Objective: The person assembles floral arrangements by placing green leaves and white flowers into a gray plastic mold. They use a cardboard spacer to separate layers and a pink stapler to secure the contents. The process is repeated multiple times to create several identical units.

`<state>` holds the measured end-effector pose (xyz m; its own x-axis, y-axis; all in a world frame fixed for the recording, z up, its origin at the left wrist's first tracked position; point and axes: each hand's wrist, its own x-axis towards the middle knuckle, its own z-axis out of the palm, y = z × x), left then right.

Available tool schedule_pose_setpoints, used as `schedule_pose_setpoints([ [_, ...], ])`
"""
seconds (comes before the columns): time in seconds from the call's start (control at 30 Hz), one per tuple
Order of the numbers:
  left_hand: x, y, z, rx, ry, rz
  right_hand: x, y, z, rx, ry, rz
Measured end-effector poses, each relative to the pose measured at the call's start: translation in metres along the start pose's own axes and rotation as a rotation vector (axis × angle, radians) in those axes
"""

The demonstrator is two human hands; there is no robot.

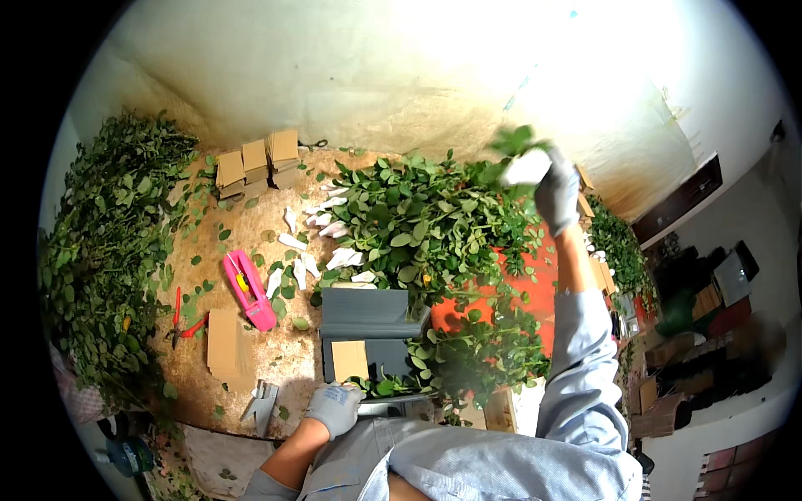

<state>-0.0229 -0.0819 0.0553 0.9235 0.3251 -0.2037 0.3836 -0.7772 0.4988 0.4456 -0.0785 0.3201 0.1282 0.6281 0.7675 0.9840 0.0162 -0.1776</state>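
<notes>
Hands: two, both in grey gloves.
Right hand (558, 196): raised at far right, fingers clamped on one white-and-green bundle (526, 169); blur hides the finger detail.
Left hand (336, 409): low, at the near edge of the grey board (365, 311); whether its fingers grip anything cannot be told.
Leafy sprig (388, 387): one seen, on the board just right of the left hand.
Loose card: one tan card (349, 361) on the board, just beyond the left hand.
Card stacks: one stack (225, 346) left of the left hand; three (255, 157) farther off, beyond it.
Tape dispenser: one, pink (251, 290), beyond the left hand and to its left.
Red-handled cutters: one pair (190, 327), farther left.
White pieces (341, 257): at least ten, on the desk (196, 250) beyond the left hand.
Foliage heaps: one large (409, 221), left of and below the right hand; another (109, 250) far left of the left hand.
</notes>
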Motion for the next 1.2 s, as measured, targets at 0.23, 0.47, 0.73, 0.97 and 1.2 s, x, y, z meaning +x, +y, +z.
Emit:
schedule_pose_setpoints([
  [0.23,0.005,0.004,-0.005,0.052,-0.074,-0.016,-0.079,-0.056,0.041,-0.427,-0.511,-0.095],
  [0.47,0.002,0.003,-0.005,0.082,-0.094,-0.056,-0.024,-0.046,-0.077,0.229,0.454,0.123],
  [0.73,0.006,0.003,-0.004,0.038,-0.115,-0.034,-0.024,0.002,-0.094,0.703,0.538,0.493],
  [0.97,0.004,0.004,-0.010,0.079,-0.139,-0.029,-0.030,-0.008,-0.051,0.095,0.529,0.356],
  [1.2,0.003,-0.003,0.003,0.069,-0.112,-0.067,0.017,-0.050,-0.074,0.762,0.729,-0.195],
])
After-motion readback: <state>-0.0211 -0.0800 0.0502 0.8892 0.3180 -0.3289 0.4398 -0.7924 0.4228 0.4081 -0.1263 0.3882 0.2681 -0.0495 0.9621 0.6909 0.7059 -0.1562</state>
